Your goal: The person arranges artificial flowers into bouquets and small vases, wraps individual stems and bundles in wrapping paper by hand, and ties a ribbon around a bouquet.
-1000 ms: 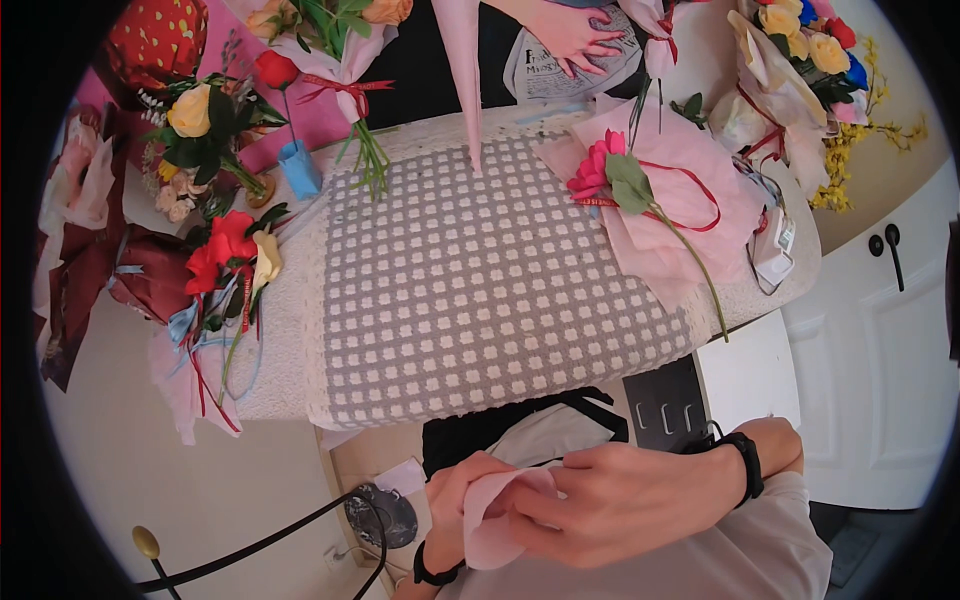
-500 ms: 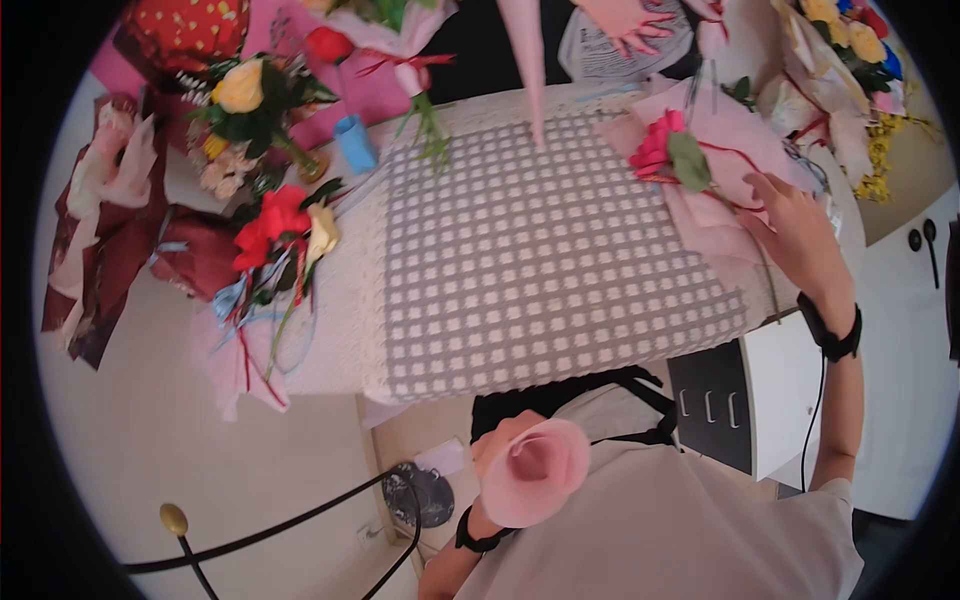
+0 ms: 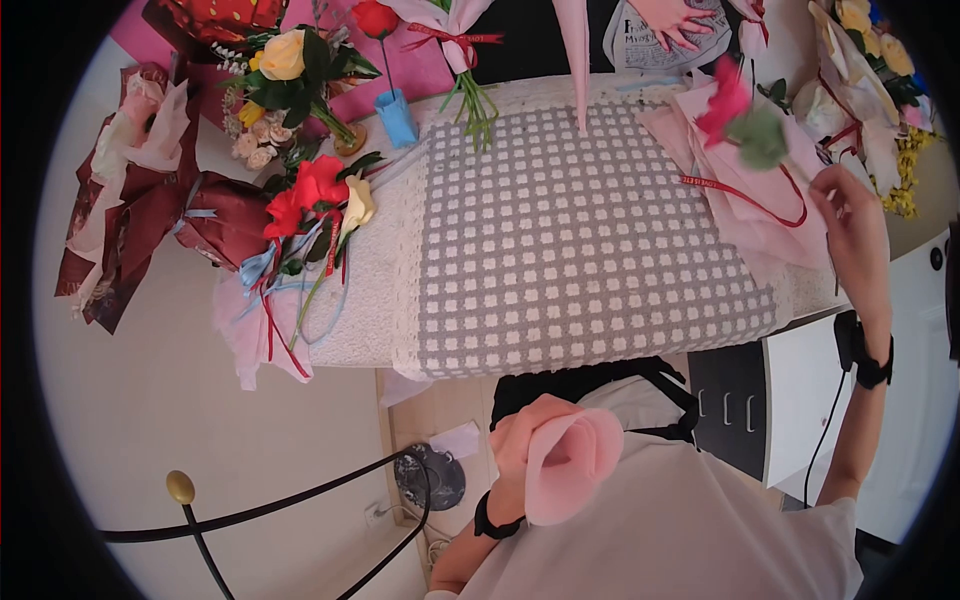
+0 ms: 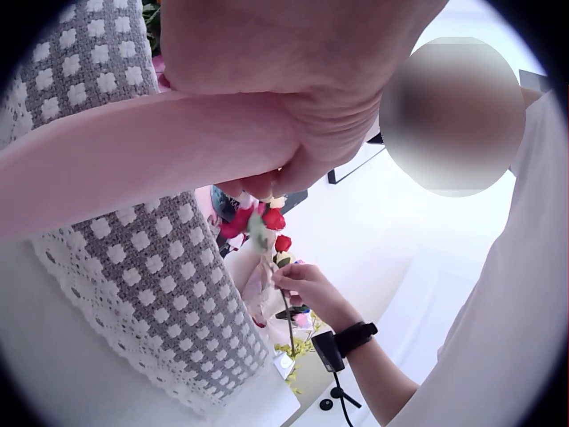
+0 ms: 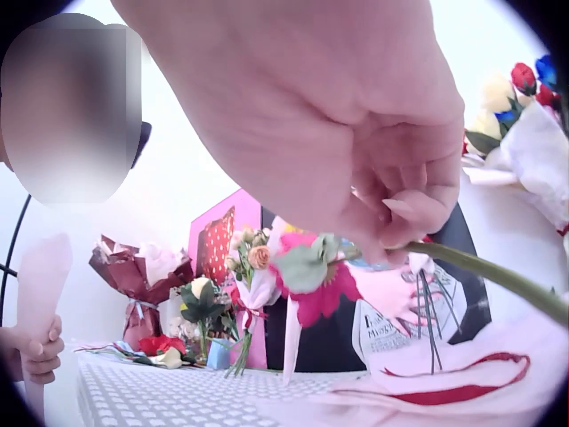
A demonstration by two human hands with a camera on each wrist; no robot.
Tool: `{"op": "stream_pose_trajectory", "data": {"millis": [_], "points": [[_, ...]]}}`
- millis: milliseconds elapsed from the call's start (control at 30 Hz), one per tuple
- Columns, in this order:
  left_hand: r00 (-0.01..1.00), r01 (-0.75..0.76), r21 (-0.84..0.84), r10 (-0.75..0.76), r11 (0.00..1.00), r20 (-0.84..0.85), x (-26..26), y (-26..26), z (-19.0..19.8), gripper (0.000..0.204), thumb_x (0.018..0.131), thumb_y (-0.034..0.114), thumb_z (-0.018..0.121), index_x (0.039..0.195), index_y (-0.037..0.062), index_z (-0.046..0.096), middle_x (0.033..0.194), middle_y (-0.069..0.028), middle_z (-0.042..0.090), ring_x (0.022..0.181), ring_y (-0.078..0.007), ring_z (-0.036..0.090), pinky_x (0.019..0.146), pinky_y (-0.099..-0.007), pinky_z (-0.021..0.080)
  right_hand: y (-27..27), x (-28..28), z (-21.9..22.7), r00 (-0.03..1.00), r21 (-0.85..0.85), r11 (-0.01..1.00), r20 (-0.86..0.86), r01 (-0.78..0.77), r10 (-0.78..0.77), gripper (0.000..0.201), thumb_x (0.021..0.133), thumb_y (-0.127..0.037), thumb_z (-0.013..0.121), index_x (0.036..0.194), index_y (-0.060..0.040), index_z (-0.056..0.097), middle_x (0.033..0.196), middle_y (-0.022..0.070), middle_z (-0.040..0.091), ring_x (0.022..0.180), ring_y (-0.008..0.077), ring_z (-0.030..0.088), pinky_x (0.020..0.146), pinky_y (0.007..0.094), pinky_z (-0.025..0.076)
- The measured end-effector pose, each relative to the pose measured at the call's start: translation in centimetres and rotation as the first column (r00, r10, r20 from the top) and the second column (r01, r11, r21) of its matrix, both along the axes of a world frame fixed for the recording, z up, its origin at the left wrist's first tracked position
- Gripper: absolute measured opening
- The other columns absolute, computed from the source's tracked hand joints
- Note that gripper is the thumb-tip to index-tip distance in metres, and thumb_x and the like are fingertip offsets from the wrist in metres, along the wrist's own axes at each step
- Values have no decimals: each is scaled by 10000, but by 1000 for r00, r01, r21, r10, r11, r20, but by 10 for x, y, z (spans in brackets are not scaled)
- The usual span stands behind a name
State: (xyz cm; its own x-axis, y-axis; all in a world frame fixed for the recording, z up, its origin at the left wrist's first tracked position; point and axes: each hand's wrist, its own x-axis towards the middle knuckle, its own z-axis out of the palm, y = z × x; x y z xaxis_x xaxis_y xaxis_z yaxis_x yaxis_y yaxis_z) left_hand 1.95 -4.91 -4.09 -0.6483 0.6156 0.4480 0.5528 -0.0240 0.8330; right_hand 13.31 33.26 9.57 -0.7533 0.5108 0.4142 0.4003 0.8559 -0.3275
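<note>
In the head view my left hand point(image 3: 522, 440) grips a cone of rolled pink wrapping paper point(image 3: 575, 465), its wide end turned up, in front of my body. My right hand point(image 3: 850, 215) is over the right end of the table and pinches the green stem point(image 5: 498, 277) of an artificial pink flower point(image 5: 329, 289). The bloom, blurred in the head view, hangs above pink paper sheets point(image 3: 755, 240). A red printed ribbon point(image 3: 740, 187) lies on those sheets.
A grey-and-white checked cloth point(image 3: 580, 250) covers the table's middle. Red and yellow flowers point(image 3: 320, 185) lie at the left, near a dark red bouquet point(image 3: 225, 220). A small blue holder point(image 3: 397, 120) stands behind. Another person's hand point(image 3: 680, 20) rests at the far side.
My right hand has let go of the paper cone, reached to the right and picked the pink flower up off the sheets. My left hand still holds the cone.
</note>
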Motion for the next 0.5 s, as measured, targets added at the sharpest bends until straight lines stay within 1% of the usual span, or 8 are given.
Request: {"op": "stream_pose_trajectory", "data": {"millis": [67,133,233,300,333,367,400,500], "points": [[994,3,-28,0,1000,108,4,0,-9,351,741,49,894,989,25,647,877,-63,705,642,-143,634,587,-244,493,-6,9,18,996,80,995,-78,60,-54,64,989,-46,669,1032,-6,644,936,40,651,718,117,549,669,279,440],[976,9,-56,3,998,218,6,2,-9,295,779,42,904,902,64,637,896,-26,673,664,-122,588,622,-253,475,-12,20,33,932,-194,980,-361,-44,-30,91,1065,-87,616,1117,-17,642,984,11,645,737,62,547,638,231,435],[972,1,-114,25,994,235,8,7,-8,296,801,51,884,950,69,629,931,-33,676,770,-130,605,710,-274,488,-49,22,50,828,-275,941,-561,-197,9,164,1098,-134,591,1212,-20,621,1048,19,653,747,43,555,604,189,425],[997,-27,82,20,996,78,6,12,-24,456,726,27,894,1110,-41,657,926,-136,756,716,-191,739,638,-265,580,-66,19,51,733,-331,909,-679,-255,-42,179,1086,-114,592,1228,-8,567,1030,99,656,686,80,605,530,201,484],[997,-30,87,24,996,78,7,12,-26,456,726,27,894,1110,-41,657,926,-136,756,716,-191,739,638,-265,580,-64,19,49,638,-287,743,-733,-604,236,208,1098,-102,544,1288,-19,524,1052,164,629,668,159,645,468,244,541],[994,-40,92,29,995,110,7,12,-26,463,724,24,896,1117,-44,661,940,-145,762,746,-200,755,666,-277,599,-64,18,48,443,-225,457,-772,-861,455,245,1110,-90,495,1348,-30,482,1074,229,603,650,238,685,405,288,597],[990,-47,94,34,994,140,8,11,-25,471,722,22,899,1125,-47,665,953,-153,769,775,-210,770,693,-288,618,-67,14,48,442,-224,455,-772,-862,457,245,1110,-90,495,1348,-30,482,1074,229,603,650,238,685,405,288,597],[997,-80,42,79,996,8,6,10,-15,492,706,29,921,1125,-48,675,968,-158,775,803,-222,783,711,-298,633,-98,-19,52,194,-85,216,-807,-973,557,378,1115,-169,520,1475,-102,426,1120,262,618,641,297,725,388,313,605]]}}
